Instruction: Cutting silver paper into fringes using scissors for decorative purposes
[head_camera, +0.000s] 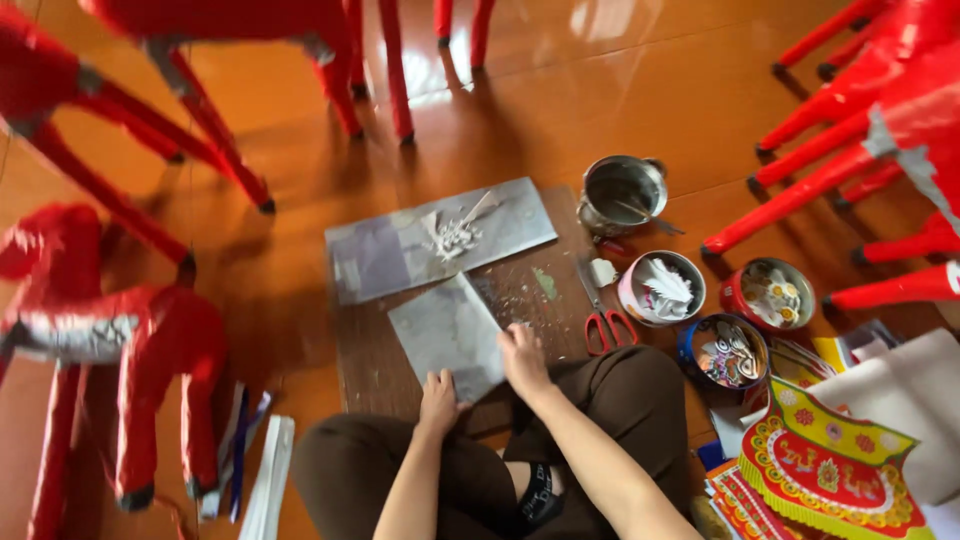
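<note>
Lying diagonally, grey sheet under both hands.

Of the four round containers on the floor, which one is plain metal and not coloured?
The metal pot, farthest from the hands: bare silver with side handles. The pink tin, red tin and blue tin are coloured.

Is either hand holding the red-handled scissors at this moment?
No. The scissors lie untouched on the board, while the left hand and right hand rest on the grey sheet.
</note>
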